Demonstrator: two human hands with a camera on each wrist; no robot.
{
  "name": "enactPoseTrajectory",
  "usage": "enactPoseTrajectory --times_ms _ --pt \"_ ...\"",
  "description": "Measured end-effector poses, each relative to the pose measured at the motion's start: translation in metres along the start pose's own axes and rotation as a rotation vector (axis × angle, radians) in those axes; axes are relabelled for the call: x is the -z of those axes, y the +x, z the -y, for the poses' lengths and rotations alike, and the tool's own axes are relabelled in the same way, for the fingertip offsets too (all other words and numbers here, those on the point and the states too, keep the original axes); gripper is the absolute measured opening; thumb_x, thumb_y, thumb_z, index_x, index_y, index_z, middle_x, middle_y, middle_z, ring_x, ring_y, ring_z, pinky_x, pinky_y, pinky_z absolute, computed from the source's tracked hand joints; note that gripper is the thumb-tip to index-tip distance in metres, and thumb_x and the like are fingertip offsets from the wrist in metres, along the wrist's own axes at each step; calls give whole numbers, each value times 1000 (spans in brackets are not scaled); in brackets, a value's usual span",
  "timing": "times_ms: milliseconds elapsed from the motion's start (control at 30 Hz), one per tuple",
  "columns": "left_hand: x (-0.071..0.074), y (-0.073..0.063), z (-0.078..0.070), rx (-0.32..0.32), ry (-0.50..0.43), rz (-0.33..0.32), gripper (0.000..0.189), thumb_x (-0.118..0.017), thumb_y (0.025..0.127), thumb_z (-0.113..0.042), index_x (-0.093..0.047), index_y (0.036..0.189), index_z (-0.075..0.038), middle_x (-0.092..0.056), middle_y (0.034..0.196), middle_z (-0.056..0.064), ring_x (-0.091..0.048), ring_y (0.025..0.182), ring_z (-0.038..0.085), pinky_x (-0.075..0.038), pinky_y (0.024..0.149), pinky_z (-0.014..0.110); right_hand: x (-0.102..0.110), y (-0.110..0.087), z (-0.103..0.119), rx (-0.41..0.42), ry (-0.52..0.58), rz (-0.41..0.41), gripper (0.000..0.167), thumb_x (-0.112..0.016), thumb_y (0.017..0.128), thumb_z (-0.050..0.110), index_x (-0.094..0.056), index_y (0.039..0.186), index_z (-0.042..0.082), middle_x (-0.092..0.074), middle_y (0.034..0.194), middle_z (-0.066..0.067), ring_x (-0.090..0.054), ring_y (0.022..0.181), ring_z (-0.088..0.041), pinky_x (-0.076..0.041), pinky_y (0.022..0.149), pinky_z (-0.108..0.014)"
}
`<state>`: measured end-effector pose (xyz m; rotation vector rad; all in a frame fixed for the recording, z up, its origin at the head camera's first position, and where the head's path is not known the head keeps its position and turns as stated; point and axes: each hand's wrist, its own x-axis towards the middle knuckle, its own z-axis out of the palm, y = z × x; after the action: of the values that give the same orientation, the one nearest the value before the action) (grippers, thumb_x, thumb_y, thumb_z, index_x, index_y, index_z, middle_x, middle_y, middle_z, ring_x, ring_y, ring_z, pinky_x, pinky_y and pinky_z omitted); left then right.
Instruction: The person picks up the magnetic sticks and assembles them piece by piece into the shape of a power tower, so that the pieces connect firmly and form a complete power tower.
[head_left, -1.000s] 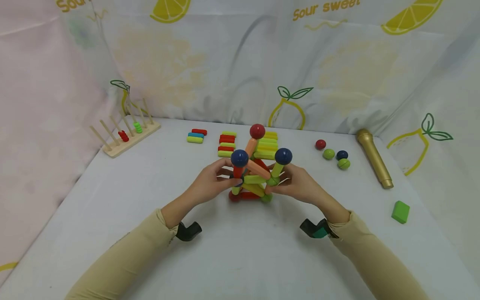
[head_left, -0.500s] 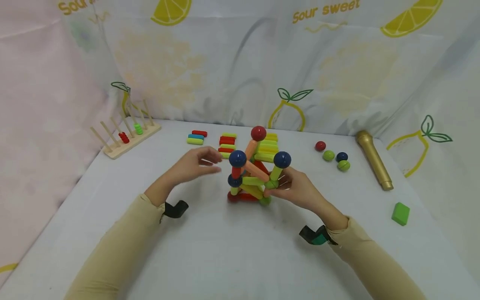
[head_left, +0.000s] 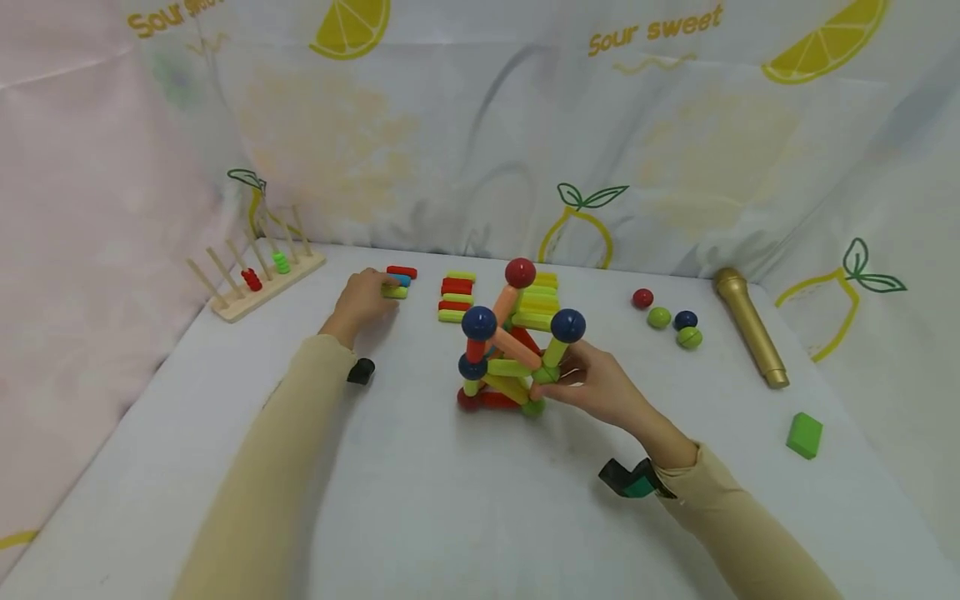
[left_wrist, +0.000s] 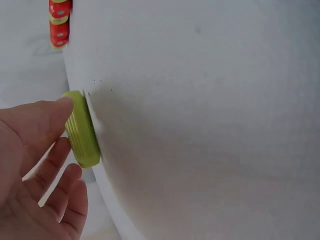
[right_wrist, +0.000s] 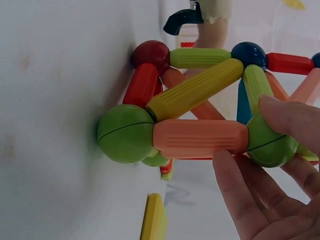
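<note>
A frame of coloured sticks and balls [head_left: 510, 350] stands mid-table. My right hand [head_left: 577, 379] pinches a green ball [head_left: 545, 372] at its lower right corner; in the right wrist view my thumb lies on top of that green ball [right_wrist: 270, 145] and my fingers [right_wrist: 235, 190] curl under it. My left hand [head_left: 365, 296] has reached to the far left, at a small pile of red, blue and green sticks. In the left wrist view its thumb [left_wrist: 47, 117] touches the end of the green stick [left_wrist: 82, 130], with the other fingers loose below.
A wooden peg rack with rings [head_left: 255, 283] stands at the back left. Rows of loose sticks [head_left: 455, 298] lie behind the frame. Several balls [head_left: 667, 321], a gold microphone [head_left: 750, 325] and a green block [head_left: 805, 435] lie on the right. Cloth walls close the back and sides.
My left hand let go of the frame and moved left and away to the small stick pile. My right hand stayed on the green ball.
</note>
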<state>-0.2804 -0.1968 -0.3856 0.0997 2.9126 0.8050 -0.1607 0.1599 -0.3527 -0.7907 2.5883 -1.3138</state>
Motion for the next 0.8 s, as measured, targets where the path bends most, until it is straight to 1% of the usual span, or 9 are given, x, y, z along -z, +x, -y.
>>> enactPoseTrajectory --times_ms 133,200,267,367,433,533,600,700,800 --pt "-1 -3 -4 41 100 -27 35 -59 87 -9 -59 119 3 -48 119 25 -40 112 42 -36 95 49 -1 -1 -1 11 5 -2 41 -77 77 13 -54 109 1 -61 94 -5 -61 90 -22 -52 80 -35" --pt "-1 -6 -6 69 111 -10 32 -59 88 -9 -60 117 3 -49 117 24 -42 111 40 -37 95 48 -1 -1 0 5 5 -3 41 -77 77 13 -54 109 1 -61 94 -5 -60 90 -22 -52 80 -34" --pt "-1 -9 -8 83 83 7 32 -58 90 -13 -60 118 4 -51 118 24 -44 110 38 -38 95 46 -1 -1 1 -4 6 0 41 -77 77 13 -55 109 1 -61 94 -5 -60 90 -22 -52 80 -34" --pt "4 -16 -18 79 -84 30 38 -57 92 -22 -56 121 3 -54 119 20 -49 107 33 -40 93 43 -2 -1 2 -15 5 1 41 -77 77 13 -55 109 2 -61 94 -5 -60 90 -23 -52 80 -33" --pt "10 -23 -31 62 -260 43 44 -57 92 -31 -55 123 1 -56 119 18 -52 104 31 -42 91 41 -2 -2 2 -17 3 0 41 -77 77 13 -55 109 2 -61 94 -5 -60 90 -23 -52 80 -32" --pt "23 -39 -62 18 -543 87 50 -59 91 -36 -53 126 -2 -56 118 15 -55 103 28 -43 93 38 -1 -3 1 -9 5 -1 40 -77 77 13 -55 108 1 -61 94 -6 -60 90 -24 -52 80 -32" --pt "31 -51 -84 -39 -683 123 50 -60 90 -35 -53 127 0 -56 118 14 -57 102 26 -44 93 36 -1 -3 1 -4 8 -5 40 -77 76 12 -55 108 1 -61 94 -6 -60 90 -24 -52 80 -33" --pt "39 -65 -111 -132 -802 166 46 -61 91 -28 -54 125 2 -56 116 15 -57 99 24 -46 90 33 -1 -3 0 8 14 -9 39 -77 76 11 -55 107 1 -60 93 -6 -60 89 -24 -52 80 -35" --pt "43 -74 -131 -202 -786 178 41 -62 90 -27 -57 121 0 -58 113 12 -57 97 23 -47 87 32 -2 -1 0 14 20 -12 39 -77 76 10 -55 106 1 -60 92 -6 -60 89 -23 -52 80 -38"
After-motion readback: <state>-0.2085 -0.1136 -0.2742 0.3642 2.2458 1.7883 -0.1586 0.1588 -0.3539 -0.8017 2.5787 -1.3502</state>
